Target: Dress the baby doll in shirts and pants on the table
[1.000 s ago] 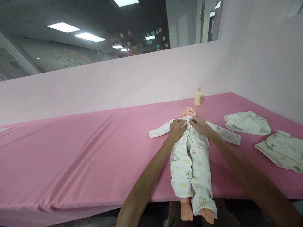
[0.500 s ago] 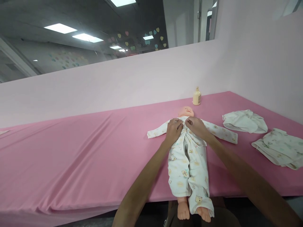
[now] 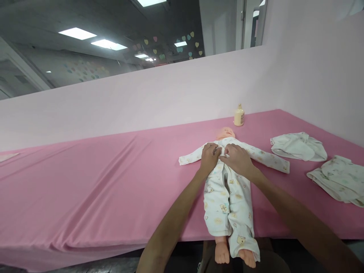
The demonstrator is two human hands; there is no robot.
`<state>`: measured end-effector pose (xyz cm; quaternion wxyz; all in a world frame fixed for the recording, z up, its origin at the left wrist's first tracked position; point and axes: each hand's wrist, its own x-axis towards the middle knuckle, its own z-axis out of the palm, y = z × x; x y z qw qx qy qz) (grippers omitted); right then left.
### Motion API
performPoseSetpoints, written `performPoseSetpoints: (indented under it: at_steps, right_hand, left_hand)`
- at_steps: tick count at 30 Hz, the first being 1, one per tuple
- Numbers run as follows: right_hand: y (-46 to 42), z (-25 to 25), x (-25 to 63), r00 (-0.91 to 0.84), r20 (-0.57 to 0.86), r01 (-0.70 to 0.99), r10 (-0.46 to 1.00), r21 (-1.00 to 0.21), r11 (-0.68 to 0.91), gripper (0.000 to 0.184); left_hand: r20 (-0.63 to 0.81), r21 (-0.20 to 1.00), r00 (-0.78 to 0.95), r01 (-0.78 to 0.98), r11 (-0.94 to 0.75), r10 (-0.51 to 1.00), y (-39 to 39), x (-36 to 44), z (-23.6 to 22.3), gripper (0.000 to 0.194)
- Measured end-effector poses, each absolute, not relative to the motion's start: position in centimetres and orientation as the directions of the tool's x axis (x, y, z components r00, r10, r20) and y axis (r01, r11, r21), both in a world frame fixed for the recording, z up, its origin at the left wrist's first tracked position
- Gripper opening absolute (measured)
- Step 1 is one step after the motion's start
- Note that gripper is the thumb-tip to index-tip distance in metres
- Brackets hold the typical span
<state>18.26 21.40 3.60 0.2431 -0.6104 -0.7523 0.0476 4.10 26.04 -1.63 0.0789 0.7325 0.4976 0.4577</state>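
A baby doll (image 3: 226,132) lies on its back, its head toward the wall and its bare feet past the table's front edge. It wears a white printed baby top (image 3: 264,157) with the sleeves spread wide, and matching trousers (image 3: 217,212). Over the doll's chest, my left hand (image 3: 209,156) pinches the front of the top. My right hand (image 3: 236,158) is close beside it, fingers bent and closed on the same cloth front. The fingertips cover whatever fastening may be there.
Pink cloth (image 3: 113,189) covers the long table, with creases on the left. A pump bottle (image 3: 239,115) stands near the wall behind the doll's head. Two folded white garments, one plain (image 3: 298,146) and one printed (image 3: 339,180), lie to the right.
My right hand has slid slightly down the top's front, with its fingers more curled. My left hand stays on the cloth. The whole view has shifted slightly.
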Motion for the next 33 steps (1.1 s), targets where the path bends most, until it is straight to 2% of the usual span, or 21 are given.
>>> performPoseSetpoints:
  at_steps: [3,10,13,16,19,22,25,27,33]
  right_hand:
    - [20.9,3.8,18.0,-0.126,0.265,0.949,0.956,-0.249,0.195,0.012]
    - [20.2,4.4,18.1,-0.152,0.249,0.977,0.956,-0.105,0.183,0.022]
    - [19.6,4.4,17.6,-0.183,0.282,0.979,0.942,-0.035,0.201,0.021]
    - [19.3,4.3,17.2,-0.184,0.289,0.981,0.94,-0.008,0.195,0.021]
    - [19.6,4.2,17.6,-0.149,0.276,0.985,0.95,-0.044,0.167,0.022]
    - [20.3,4.5,18.5,-0.102,0.211,0.975,0.972,-0.172,0.139,0.019]
    - [21.0,4.9,19.4,-0.129,0.13,0.919,0.983,-0.356,0.168,0.019]
    - [21.3,5.1,19.7,-0.175,0.111,0.877,0.978,-0.435,0.206,0.02]
    - [21.5,5.4,20.2,-0.288,0.096,0.836,0.953,-0.461,0.299,0.02]
  left_hand:
    - [0.587,0.575,0.083,0.657,-0.487,0.805,25.8,4.1,-1.5,0.01]
    - [0.578,0.564,0.091,0.673,-0.478,0.811,26.0,4.2,-1.6,0.01]
    - [0.594,0.527,0.095,0.704,-0.476,0.799,25.9,4.1,-1.6,0.014]
    - [0.648,0.431,0.141,0.743,-0.513,0.748,25.2,3.9,-1.0,0.028]
    - [0.636,0.322,0.342,0.697,-0.64,0.692,24.1,3.5,0.2,0.027]
    - [0.517,0.338,0.487,0.639,-0.691,0.704,23.2,3.3,1.3,0.025]
    - [0.427,0.393,0.491,0.656,-0.644,0.76,22.9,3.1,2.1,0.027]
    - [0.401,0.421,0.492,0.65,-0.633,0.772,22.9,3.1,2.2,0.025]
    - [0.426,0.49,0.449,0.615,-0.617,0.786,23.2,3.4,1.7,0.016]
